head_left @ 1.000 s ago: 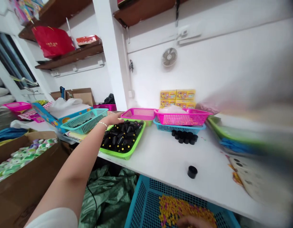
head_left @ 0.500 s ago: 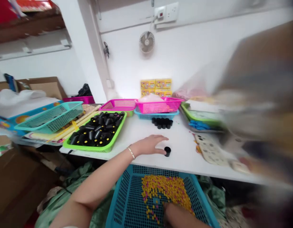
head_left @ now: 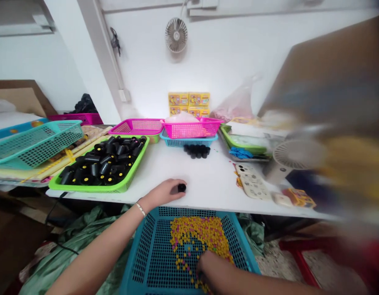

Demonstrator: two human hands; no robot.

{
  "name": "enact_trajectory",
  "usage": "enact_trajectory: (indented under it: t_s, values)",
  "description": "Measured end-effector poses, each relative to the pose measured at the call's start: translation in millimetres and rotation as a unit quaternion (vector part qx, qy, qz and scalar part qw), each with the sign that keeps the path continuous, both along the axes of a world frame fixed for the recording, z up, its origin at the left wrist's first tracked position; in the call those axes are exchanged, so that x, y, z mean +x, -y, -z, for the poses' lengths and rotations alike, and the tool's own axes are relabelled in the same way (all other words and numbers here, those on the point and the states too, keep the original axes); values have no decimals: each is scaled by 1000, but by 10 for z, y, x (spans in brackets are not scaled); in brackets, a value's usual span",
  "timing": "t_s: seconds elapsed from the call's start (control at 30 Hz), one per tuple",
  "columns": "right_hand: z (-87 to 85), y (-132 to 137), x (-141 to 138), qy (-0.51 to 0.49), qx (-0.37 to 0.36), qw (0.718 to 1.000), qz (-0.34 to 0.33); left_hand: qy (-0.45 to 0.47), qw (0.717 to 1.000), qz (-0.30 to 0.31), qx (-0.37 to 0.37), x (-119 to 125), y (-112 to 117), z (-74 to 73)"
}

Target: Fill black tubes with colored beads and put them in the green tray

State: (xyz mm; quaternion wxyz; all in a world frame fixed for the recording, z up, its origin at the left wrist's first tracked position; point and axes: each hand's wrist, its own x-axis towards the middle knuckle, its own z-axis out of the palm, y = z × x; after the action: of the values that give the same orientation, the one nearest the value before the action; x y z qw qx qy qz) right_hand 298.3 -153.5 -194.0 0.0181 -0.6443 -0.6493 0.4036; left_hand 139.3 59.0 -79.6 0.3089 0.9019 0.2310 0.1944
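Observation:
My left hand point(head_left: 165, 192) rests at the table's front edge, thumb and fingers closed around a small black cup point(head_left: 181, 187). Below it, my right hand point(head_left: 210, 264) reaches into a teal basket point(head_left: 137, 254), its fingers curled down and mostly hidden; something dark shows beneath them, too shadowed to name. Small yellow and pink beads point(head_left: 204, 231) lie heaped towards the basket's far right side, with some scattered near my right hand. Farther back on the table stands a cluster of black cups point(head_left: 197, 150).
Left on the table is a green tray point(head_left: 128, 182) full of black cylinders, some with yellow centres. Pink baskets point(head_left: 189, 130) and yellow boxes point(head_left: 188, 99) stand at the back. To the right are a phone point(head_left: 252, 182), a small fan point(head_left: 292, 155) and a blurred brown shape point(head_left: 337, 69).
My left hand has gone from spread fingers beside the black cup to closed around it. My right hand remains in the basket. The camera view has shifted.

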Motion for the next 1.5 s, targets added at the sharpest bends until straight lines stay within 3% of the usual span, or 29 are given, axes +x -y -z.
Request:
enact_trajectory:
  t_s: [0.07,0.13,0.23,0.3,0.4,0.53,0.83,1.03,1.33,1.43,1.5]
  values:
    - [-181,-97,-4,0,8,999,-45,13,1000,-14,-24,-113,-26,31]
    - [-446,-261,0,-38,91,992,-79,38,996,-35,-74,-174,-50,82]
    - [-867,-610,33,-128,272,954,4,73,983,-51,-162,-189,-72,152]
    - [-1073,-874,68,-161,329,928,64,86,979,-37,-183,-174,-72,169]
    - [-1215,-1219,103,-144,386,908,76,87,980,-14,-178,-155,-55,153]
    - [-1217,-1461,78,-89,428,899,24,78,983,-15,-163,-154,-51,127]
    - [-1269,-1544,58,-68,419,901,-85,78,982,-10,-170,-162,-90,156]
    - [-1187,-1505,89,-82,468,874,-102,94,976,2,-196,-154,-88,152]
    - [-777,-1315,54,-20,573,811,-119,113,970,-6,-216,-154,-96,204]
    - [-803,-1344,42,-34,572,812,-110,115,970,-2,-216,-156,-92,202]
    - [-885,-1367,49,-68,548,831,-72,108,971,-2,-211,-158,-85,186]
